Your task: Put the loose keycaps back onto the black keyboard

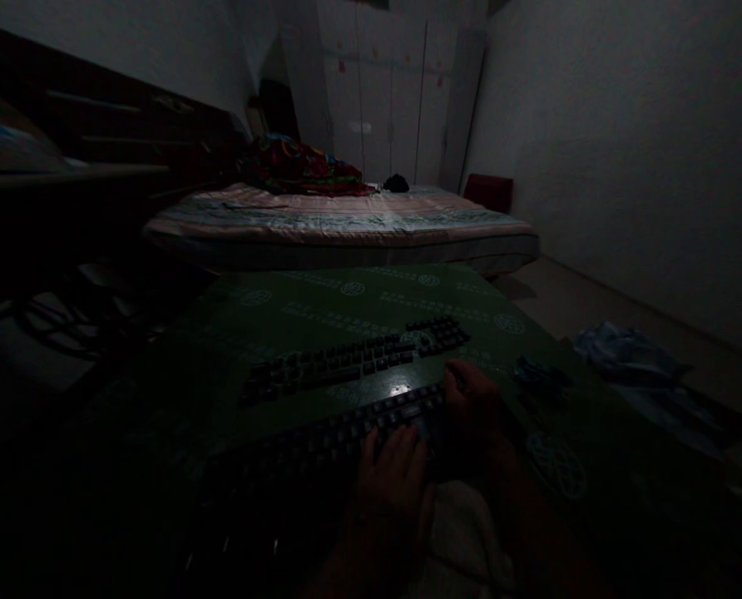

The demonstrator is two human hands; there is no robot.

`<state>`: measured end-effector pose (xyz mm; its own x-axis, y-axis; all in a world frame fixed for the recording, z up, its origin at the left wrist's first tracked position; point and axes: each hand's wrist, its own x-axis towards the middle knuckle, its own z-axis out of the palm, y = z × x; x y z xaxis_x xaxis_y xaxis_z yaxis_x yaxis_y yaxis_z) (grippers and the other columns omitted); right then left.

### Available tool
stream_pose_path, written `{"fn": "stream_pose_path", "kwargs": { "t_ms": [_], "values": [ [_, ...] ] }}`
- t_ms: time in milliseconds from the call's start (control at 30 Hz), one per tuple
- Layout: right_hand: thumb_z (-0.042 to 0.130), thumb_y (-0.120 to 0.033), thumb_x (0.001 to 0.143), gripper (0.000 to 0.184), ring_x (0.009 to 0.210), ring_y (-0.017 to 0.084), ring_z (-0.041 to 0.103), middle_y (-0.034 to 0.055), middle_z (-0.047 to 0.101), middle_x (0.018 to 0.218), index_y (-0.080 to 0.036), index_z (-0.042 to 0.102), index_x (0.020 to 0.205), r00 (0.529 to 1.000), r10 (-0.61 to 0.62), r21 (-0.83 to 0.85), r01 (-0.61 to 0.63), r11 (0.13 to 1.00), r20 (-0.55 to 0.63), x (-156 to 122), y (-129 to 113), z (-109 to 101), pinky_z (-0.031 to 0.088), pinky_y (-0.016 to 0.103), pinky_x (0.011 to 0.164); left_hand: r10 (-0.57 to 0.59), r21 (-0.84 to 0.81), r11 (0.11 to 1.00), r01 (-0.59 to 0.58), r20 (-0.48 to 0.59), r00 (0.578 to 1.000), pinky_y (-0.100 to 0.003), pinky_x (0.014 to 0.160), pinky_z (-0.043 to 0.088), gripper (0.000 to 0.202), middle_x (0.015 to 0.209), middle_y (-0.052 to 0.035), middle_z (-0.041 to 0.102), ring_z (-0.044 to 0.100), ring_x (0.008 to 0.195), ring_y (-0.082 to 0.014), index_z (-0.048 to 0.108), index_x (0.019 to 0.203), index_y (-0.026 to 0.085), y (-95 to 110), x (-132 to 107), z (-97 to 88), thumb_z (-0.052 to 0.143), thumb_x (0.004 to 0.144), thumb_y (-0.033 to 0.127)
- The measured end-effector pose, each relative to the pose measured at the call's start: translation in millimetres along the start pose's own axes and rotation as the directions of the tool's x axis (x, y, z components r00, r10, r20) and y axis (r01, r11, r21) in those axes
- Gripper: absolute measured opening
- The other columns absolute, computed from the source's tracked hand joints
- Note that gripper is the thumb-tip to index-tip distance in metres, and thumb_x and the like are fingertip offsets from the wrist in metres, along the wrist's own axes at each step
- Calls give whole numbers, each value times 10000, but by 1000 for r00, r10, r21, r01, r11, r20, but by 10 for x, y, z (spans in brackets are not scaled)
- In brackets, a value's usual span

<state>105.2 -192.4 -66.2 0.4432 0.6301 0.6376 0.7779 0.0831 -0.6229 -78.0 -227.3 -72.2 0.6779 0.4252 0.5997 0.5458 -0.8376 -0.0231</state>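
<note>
The room is very dim. A black keyboard (321,453) lies near me on a green printed table cover (346,308). Beyond it lie rows of loose black keycaps (358,359). My left hand (393,482) rests flat on the keyboard's right part, fingers stretched over the keys. My right hand (471,408) is at the keyboard's right end, fingers curled at its far corner; what they hold, if anything, is too dark to make out. A pale cloth (464,541) lies under my forearms.
A small dark object (539,374) sits on the table right of my hands. Behind the table stands a bed (346,225) with a colourful heap (302,166). Blue fabric (633,353) lies on the floor at right. Dark furniture fills the left side.
</note>
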Motion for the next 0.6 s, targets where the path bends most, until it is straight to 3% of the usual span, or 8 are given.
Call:
{"fn": "stream_pose_path", "kwargs": {
  "t_ms": [300,467,600],
  "values": [
    [453,-291,814,258,827,212,656,110,711,882,-165,671,874,997,73,2,-73,997,30,-21,26,-5,494,330,770,-16,-26,999,18,77,997,-507,976,311,311,1217,-143,603,531,1130,-274,570,1113,125,14,-33,-20,439,889,295],
    [450,-320,811,270,809,212,650,109,706,901,-167,666,866,990,136,2,-136,991,36,4,-15,-65,489,323,739,-46,-60,997,44,-33,998,-503,1012,285,287,1194,-123,618,529,1129,-257,581,1079,135,38,-72,80,464,880,304],
    [458,-328,808,271,799,205,649,99,708,903,-166,662,886,993,117,-3,-117,993,19,125,-155,-162,482,310,729,-25,-69,997,18,-110,994,-483,1006,297,240,1125,-102,653,564,1067,-228,592,1028,135,47,-78,123,445,884,258]
  ]
}}
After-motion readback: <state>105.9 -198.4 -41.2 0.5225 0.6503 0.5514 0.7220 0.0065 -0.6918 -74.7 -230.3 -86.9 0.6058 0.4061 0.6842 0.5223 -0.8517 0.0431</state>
